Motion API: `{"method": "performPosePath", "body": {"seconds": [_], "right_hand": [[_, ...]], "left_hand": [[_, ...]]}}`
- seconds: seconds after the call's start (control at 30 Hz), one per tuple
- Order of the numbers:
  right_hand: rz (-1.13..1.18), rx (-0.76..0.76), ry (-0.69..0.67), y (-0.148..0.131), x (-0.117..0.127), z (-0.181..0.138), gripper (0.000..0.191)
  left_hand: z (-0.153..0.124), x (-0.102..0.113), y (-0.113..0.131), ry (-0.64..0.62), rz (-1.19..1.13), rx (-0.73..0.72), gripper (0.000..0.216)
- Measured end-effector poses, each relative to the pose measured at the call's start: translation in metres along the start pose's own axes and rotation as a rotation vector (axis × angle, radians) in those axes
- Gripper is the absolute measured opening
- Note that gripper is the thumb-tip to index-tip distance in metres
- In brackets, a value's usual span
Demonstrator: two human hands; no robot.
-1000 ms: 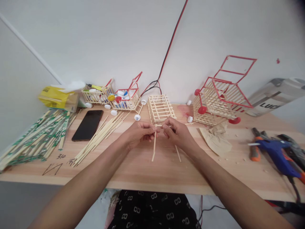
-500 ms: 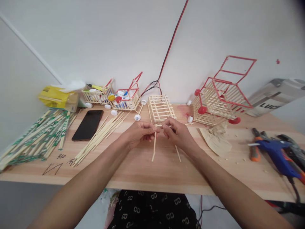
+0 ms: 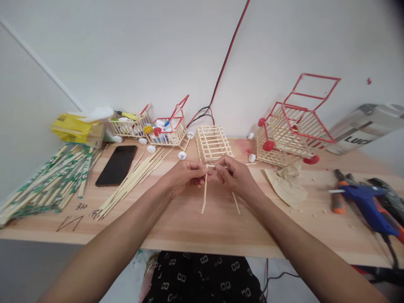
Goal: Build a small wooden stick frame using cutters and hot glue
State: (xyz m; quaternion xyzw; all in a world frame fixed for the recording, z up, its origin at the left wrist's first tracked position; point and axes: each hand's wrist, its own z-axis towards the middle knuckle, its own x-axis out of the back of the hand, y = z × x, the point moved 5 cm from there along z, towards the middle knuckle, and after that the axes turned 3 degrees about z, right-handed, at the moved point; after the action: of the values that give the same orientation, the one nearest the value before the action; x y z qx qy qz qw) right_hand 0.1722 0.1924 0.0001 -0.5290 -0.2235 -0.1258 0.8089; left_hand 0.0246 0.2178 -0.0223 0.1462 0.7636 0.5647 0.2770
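Over the middle of the wooden table [image 3: 195, 227], my left hand [image 3: 184, 176] pinches the top of a thin wooden stick [image 3: 205, 193] whose lower end points toward me. My right hand [image 3: 235, 176] is closed on a second stick [image 3: 235, 203] and on a short cross piece between the two hands. The fingertips of both hands nearly touch. Just behind them stands a small open basket of sticks [image 3: 212, 144].
Loose sticks [image 3: 134, 179], a black phone [image 3: 116, 165] and wrapped chopstick packets [image 3: 44, 183] lie at the left. Two small stick carts [image 3: 148, 128] with bottle caps sit at the back left, a larger red-framed cart [image 3: 292, 126] at the back right. A blue glue gun [image 3: 368, 202] and pliers [image 3: 337, 198] lie right.
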Motion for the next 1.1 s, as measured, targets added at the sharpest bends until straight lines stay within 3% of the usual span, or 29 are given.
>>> {"method": "performPosePath", "body": {"seconds": [1.1], "right_hand": [[-0.004, -0.015, 0.003, 0.0021, -0.0005, 0.0011, 0.018]], "left_hand": [[-0.0003, -0.0003, 0.0007, -0.008, -0.004, 0.007, 0.025]]}}
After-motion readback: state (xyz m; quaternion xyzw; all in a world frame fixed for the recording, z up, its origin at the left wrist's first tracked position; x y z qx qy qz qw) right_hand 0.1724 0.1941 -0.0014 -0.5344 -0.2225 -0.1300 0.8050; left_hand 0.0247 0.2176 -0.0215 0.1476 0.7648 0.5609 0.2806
